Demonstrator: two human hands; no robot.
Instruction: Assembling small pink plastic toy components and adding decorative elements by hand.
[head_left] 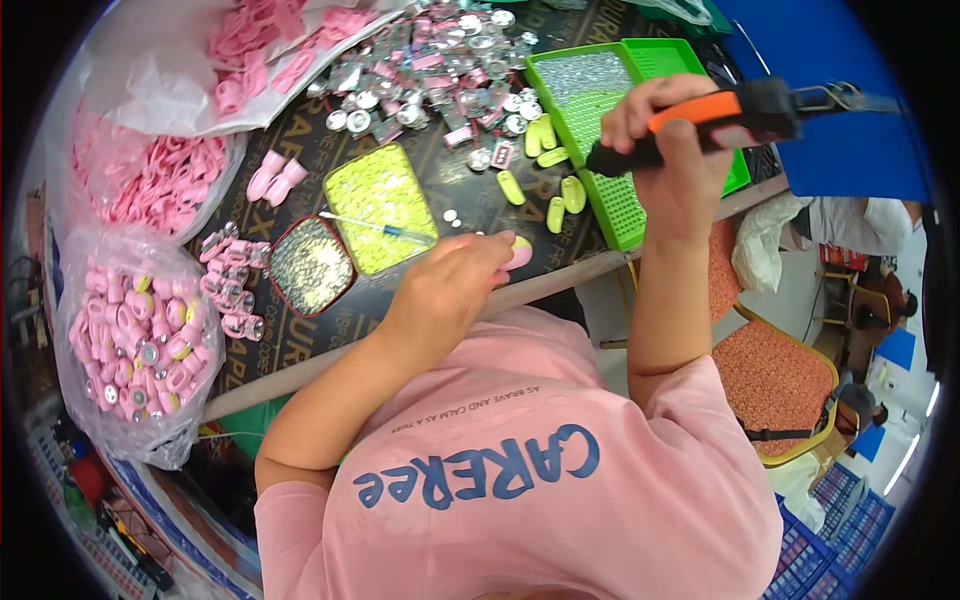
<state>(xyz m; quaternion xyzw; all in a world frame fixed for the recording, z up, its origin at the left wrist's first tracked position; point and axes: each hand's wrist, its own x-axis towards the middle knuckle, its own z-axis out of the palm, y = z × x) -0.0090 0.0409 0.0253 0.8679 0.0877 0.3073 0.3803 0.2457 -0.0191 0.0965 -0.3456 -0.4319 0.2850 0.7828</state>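
Observation:
At the table's near edge, my left hand [455,275] has its fingers closed on a small pink plastic part [517,254] with a yellow-green face. Raised over the green trays, my right hand [685,145] is wrapped round a black and orange power screwdriver [715,115], whose tail end hangs from a metal hook. Left of my left hand stands a tray of small yellow-green pieces [375,190], with a thin blue-handled tool [395,231] lying across it. Beside that sits a dish of tiny metal parts [311,266]. Several loose yellow-green oval pieces [556,213] lie between my hands.
Green plastic trays [622,225] stand at the right, one holding small silver pieces. A heap of clear and pink parts [440,75] covers the back. Plastic bags of pink parts [140,335] line the left side. An orange-patterned chair [775,375] stands right.

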